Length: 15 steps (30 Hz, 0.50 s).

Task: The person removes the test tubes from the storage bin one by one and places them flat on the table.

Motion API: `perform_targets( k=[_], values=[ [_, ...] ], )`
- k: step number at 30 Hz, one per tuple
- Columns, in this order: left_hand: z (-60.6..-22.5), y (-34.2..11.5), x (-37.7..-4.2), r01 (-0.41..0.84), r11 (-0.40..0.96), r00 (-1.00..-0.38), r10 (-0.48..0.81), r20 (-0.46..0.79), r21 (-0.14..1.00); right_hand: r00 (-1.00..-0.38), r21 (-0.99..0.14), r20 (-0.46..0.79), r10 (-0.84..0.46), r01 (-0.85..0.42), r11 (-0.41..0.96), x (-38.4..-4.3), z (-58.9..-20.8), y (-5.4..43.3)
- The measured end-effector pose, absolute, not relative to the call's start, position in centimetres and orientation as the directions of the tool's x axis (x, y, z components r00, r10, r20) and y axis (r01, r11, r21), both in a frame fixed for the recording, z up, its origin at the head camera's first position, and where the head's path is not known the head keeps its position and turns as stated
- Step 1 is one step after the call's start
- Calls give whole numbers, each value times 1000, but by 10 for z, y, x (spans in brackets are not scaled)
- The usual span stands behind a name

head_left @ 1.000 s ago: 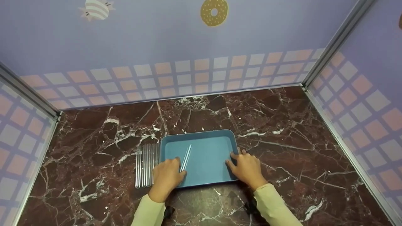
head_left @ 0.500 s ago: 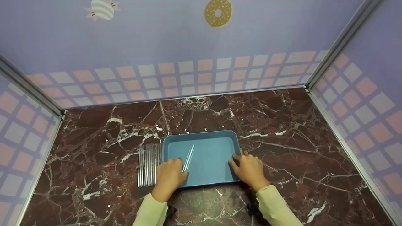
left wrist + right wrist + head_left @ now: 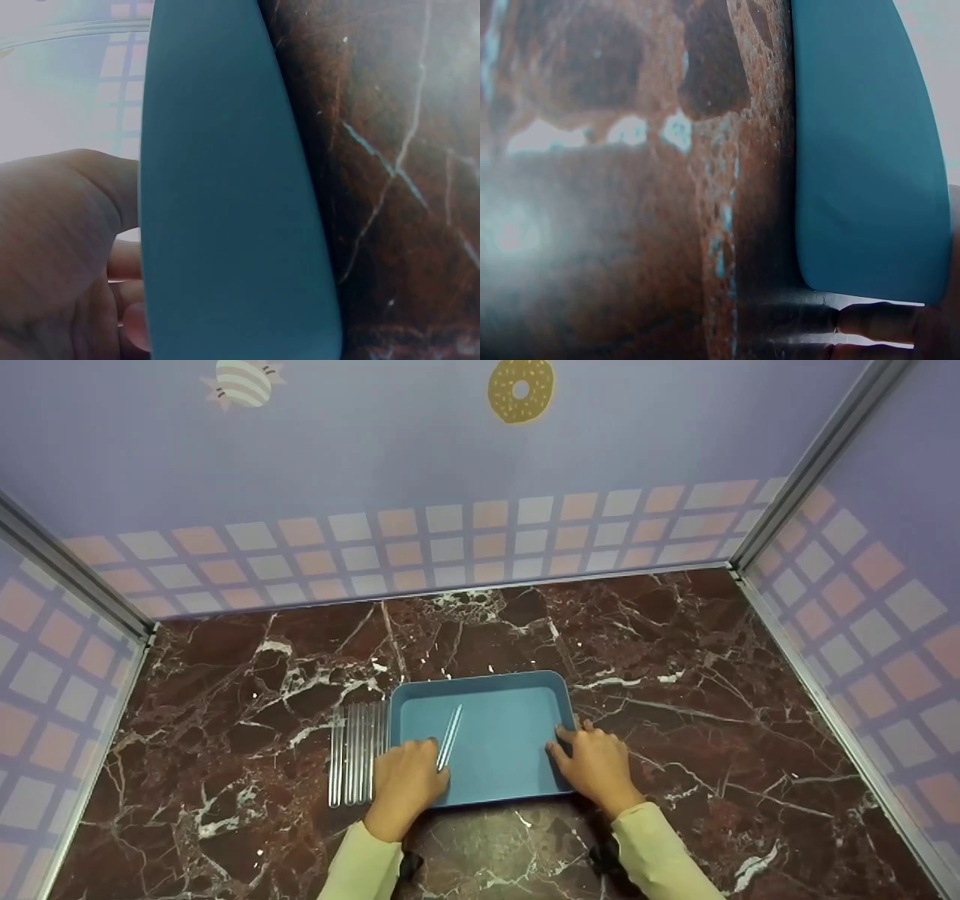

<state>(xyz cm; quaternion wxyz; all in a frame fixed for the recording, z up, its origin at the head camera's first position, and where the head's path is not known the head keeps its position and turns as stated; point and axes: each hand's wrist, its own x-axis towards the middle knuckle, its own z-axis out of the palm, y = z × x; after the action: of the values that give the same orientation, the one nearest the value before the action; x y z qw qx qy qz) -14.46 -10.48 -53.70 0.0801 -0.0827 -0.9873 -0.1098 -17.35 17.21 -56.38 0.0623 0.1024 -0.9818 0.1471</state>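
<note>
A shallow blue rectangular tray [image 3: 499,735] lies on the marbled surface. My left hand [image 3: 409,776] grips its left side near the front corner, thumb on the inner side; the other fingers are partly hidden. At the right side my right hand [image 3: 596,765] holds the rim, with thumb and a finger inside and others outside. One clear tube or rod [image 3: 450,736] lies slanted in the tray beside my left thumb, its near end hidden. Both wrist views show the tray's outer wall [image 3: 225,187] close up, and the right wrist view shows fingers [image 3: 877,322] below the tray corner.
Several clear tubes [image 3: 349,757] lie side by side just left of the tray, some partly behind my left hand. A dark red marbled tabletop [image 3: 712,720] spreads around. Patterned panels [image 3: 450,472] enclose the back and both sides.
The head view has shifted slightly. Both hands keep their places on the tray. The tube in the tray has moved very slightly left.
</note>
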Motion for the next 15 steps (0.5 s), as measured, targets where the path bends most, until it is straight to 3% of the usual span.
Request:
perform_targets(
  k=[15],
  values=[
    [-531, -106, -143, 183, 957, -974, 145, 174, 226, -973, -269, 131, -188, -218, 938, -171, -561, 172]
  ],
)
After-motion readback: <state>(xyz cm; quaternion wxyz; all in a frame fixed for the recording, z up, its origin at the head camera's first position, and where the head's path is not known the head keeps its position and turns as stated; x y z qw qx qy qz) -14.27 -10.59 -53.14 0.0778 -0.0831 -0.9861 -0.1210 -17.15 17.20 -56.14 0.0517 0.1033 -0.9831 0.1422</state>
